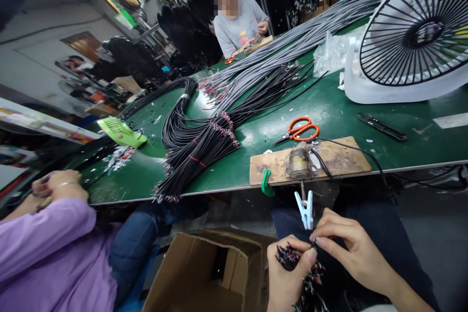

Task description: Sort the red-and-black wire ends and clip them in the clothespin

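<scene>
My left hand (pixel 287 273) is wrapped round a bundle of black cables (pixel 288 256) whose stripped ends show red and white wires. More ends of these cables hang below the fist, over my lap. My right hand (pixel 340 246) is closed, thumb and finger pinching the end of one black cable beside the left thumb. Just above both hands a light blue clothes peg (pixel 305 208) sits at the tip of a metal rod. That rod comes out of a small round motor-like part (pixel 300 163) on a wooden board (pixel 345 156) at the table edge.
On the green table (pixel 263 131) lie orange-handled scissors (pixel 302 129), black snips (pixel 382 126), black cable bundles (pixel 197 151) and grey cables (pixel 278 53). A white fan (pixel 387 92) stands right. A cardboard box (pixel 197 273) is left of my hands. Co-workers sit left (pixel 54 243) and opposite (pixel 237 24).
</scene>
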Demonstrator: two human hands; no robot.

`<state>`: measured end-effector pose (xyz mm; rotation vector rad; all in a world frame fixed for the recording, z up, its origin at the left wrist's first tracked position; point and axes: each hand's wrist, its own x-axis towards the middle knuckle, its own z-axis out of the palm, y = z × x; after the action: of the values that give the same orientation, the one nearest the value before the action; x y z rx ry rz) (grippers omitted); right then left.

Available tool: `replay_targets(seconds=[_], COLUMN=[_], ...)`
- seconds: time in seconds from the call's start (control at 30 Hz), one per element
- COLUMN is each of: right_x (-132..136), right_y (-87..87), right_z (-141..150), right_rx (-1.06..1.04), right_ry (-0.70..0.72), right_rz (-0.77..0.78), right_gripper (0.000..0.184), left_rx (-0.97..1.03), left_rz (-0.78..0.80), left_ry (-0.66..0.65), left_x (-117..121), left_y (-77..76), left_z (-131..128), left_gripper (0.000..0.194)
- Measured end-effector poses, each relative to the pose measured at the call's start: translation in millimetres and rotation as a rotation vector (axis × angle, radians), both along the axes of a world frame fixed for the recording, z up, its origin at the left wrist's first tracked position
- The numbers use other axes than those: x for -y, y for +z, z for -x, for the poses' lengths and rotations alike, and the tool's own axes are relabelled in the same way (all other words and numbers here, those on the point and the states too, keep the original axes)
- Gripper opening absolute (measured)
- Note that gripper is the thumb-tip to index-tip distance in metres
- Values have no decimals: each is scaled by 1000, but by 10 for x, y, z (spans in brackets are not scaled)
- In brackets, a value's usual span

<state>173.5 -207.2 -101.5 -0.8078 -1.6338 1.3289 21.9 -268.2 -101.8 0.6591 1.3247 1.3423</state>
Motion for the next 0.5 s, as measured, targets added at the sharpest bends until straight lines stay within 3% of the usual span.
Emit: replay_targets(seconds=[0.27, 0.5], right_x=[-22, 49], right_y=[85, 2], right_z=[-29, 89], right_rx=[120, 119], right_ry=[32, -181], right_rz=[-78, -166], right_gripper=[14, 17], left_rx=[-413, -425], left_rz=[-124, -127], left_ry=[-94, -9], left_x=[-54, -42], left_y=[41, -13], left_z=[106, 68], left_gripper=[16, 15])
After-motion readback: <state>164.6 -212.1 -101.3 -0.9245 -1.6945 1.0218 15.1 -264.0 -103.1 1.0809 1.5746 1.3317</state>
